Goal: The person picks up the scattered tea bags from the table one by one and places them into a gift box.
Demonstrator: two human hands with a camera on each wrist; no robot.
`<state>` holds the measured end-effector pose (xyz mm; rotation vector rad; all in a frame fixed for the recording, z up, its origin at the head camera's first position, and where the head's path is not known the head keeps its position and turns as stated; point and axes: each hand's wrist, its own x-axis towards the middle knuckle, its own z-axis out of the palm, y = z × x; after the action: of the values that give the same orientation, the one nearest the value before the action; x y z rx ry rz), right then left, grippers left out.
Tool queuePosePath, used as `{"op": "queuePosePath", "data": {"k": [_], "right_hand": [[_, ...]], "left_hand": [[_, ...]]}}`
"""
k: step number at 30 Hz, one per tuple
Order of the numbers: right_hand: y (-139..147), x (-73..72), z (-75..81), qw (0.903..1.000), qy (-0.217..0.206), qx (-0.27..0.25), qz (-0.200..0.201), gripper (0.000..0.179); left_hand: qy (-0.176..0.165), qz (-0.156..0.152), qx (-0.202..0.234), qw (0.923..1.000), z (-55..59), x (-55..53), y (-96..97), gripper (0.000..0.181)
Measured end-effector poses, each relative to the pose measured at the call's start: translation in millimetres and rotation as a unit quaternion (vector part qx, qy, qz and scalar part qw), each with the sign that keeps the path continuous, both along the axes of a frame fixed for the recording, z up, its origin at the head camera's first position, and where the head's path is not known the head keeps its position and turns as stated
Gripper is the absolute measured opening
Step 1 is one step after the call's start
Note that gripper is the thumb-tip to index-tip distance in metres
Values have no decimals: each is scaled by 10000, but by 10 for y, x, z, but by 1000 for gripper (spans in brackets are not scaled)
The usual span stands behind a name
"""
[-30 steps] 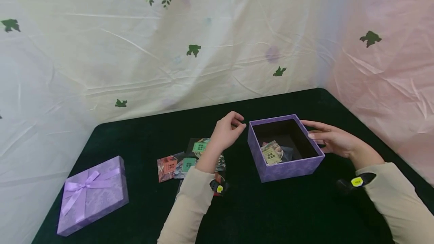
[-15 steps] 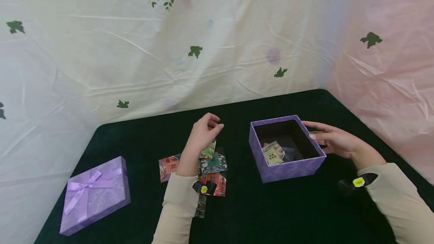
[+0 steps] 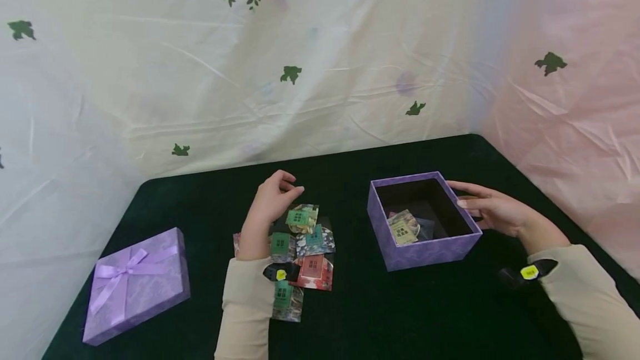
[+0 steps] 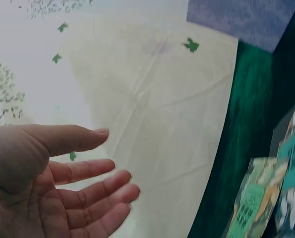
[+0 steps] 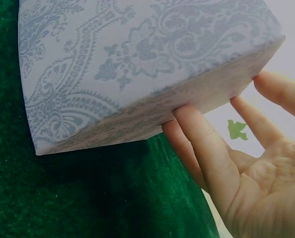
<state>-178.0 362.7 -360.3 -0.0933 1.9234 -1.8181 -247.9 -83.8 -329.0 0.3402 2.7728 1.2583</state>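
Note:
My left hand [image 3: 272,199] hovers beyond several small flat printed packets [image 3: 312,271] on the dark green tabletop, its fingers relaxed with nothing between them. In the left wrist view the palm and loosely bent fingers [image 4: 100,210] show, and one green-labelled packet [image 4: 249,203] lies at the lower right. An open purple box [image 3: 425,251] stands to the right, with a few similar packets [image 3: 402,232] on its dark bottom. My right hand [image 3: 500,213] rests its fingertips against the box's right outer wall, as the right wrist view confirms.
A purple box lid [image 3: 137,288] with a ribbon bow lies at the left of the table. Behind the table hangs a pale cloth [image 3: 325,110] with green leaf prints, and a pinkish one [image 3: 575,126] at the right.
My left hand has moved left, away from the box, to the far side of the packets. More packets show from under the left forearm. My right hand stays at the box.

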Motion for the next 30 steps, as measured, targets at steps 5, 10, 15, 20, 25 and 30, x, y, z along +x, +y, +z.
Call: {"op": "queuePosePath", "data": {"k": [5,10,15,20,25,30], "right_hand": [[-7,15,1,10000,19,-27,-65,40],[-10,5,7,9999,-1,-156,8,39],[-11,-7,-17,9998,-20,-200,75,39],[11,1,-33,9993,47,-323,159,41],[18,1,-36,9991,79,-334,252,41],[-3,2,-23,9996,81,-169,199,40]], "left_hand": [[-220,132,-260,9993,1,-34,-114,40],[-461,223,-425,9978,-70,-77,-166,42],[-631,320,-701,9950,-200,-114,-171,46],[-742,441,-1011,9911,-262,-115,-103,48],[-870,537,-1138,9882,-306,-106,-50,49],[-930,592,-1241,9861,-381,-105,-20,50]]}}
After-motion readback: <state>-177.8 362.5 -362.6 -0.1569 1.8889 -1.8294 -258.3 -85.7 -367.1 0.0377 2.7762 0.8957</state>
